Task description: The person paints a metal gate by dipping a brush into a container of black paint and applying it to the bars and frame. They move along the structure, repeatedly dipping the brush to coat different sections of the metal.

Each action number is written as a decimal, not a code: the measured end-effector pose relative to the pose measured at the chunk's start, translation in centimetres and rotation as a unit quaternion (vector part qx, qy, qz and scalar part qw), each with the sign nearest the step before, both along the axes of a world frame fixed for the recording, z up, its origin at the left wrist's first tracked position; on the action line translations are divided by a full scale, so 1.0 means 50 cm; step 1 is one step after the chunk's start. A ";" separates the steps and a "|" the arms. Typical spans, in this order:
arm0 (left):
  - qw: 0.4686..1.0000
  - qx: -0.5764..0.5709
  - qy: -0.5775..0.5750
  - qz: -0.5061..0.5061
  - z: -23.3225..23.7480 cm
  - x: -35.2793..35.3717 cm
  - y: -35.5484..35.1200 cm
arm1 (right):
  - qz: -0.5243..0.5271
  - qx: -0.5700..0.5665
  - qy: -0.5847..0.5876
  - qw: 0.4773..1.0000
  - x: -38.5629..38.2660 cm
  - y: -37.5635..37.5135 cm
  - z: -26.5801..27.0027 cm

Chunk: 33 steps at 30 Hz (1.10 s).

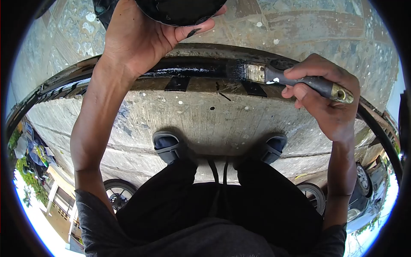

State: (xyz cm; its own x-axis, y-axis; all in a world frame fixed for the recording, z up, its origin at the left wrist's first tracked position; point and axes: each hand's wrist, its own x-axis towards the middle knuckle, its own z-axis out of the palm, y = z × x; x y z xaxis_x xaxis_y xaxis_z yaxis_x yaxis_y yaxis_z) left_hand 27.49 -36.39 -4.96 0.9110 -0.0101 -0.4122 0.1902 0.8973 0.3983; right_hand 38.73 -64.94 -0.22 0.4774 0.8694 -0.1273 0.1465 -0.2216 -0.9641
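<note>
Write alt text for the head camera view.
A right hand holds a paintbrush against a glossy black rail, while the left hand holds a round black container; dark sandals stand on paint-spotted concrete below.

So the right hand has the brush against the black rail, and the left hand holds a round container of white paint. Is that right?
Not quite: the paint in the round container is black, as the head view shows. The left hand does hold it, and the right hand has the brush against the black rail.
</note>
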 end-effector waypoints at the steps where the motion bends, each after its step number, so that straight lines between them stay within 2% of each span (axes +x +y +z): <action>1: 1.000 0.005 -0.010 -0.008 -0.003 -0.001 0.001 | 0.007 -0.001 0.004 1.000 -0.007 0.008 -0.018; 3: 1.000 0.004 -0.023 -0.013 -0.005 0.000 0.001 | 0.055 -0.025 -0.017 0.998 -0.001 0.009 -0.027; 6: 1.000 -0.007 -0.016 0.000 0.004 -0.005 -0.004 | 0.060 -0.029 -0.108 0.992 0.025 -0.014 -0.022; 8: 1.000 -0.012 -0.003 0.009 0.005 -0.004 -0.006 | 0.063 -0.014 -0.073 0.995 0.023 -0.007 -0.017; 11: 0.999 -0.050 0.010 0.016 0.007 0.001 -0.016 | 0.104 0.029 -0.084 0.991 -0.007 0.034 -0.036; 14: 0.999 -0.020 -0.020 0.028 0.010 -0.013 -0.008 | 0.053 -0.001 0.000 0.999 0.011 -0.001 -0.051; 15: 0.999 -0.003 -0.001 0.037 0.015 -0.020 -0.003 | 0.036 -0.017 -0.019 0.999 0.023 -0.008 -0.037; 19: 0.999 0.020 0.027 0.042 0.025 -0.017 0.005 | -0.086 -0.096 0.072 0.989 -0.009 0.046 -0.015; 22: 0.999 0.004 0.021 0.043 0.041 -0.015 -0.009 | -0.079 -0.161 0.104 0.978 0.003 0.058 -0.052; 26: 0.995 -0.044 0.075 0.058 0.045 -0.024 0.000 | -0.131 -0.177 0.043 0.974 0.049 0.042 -0.035; 29: 0.999 0.024 0.031 0.024 0.027 -0.027 -0.005 | -0.140 -0.152 0.084 0.975 -0.002 0.098 -0.047; 30: 0.998 0.012 0.041 0.036 0.035 -0.022 -0.012 | -0.134 -0.145 0.101 0.975 -0.008 0.106 -0.056; 31: 0.997 0.000 0.053 0.050 0.048 -0.021 -0.023 | -0.110 -0.167 0.100 0.975 0.000 0.102 -0.063; 33: 0.995 -0.030 0.070 0.069 0.052 -0.026 -0.024 | -0.133 -0.223 0.061 0.964 0.033 0.080 -0.067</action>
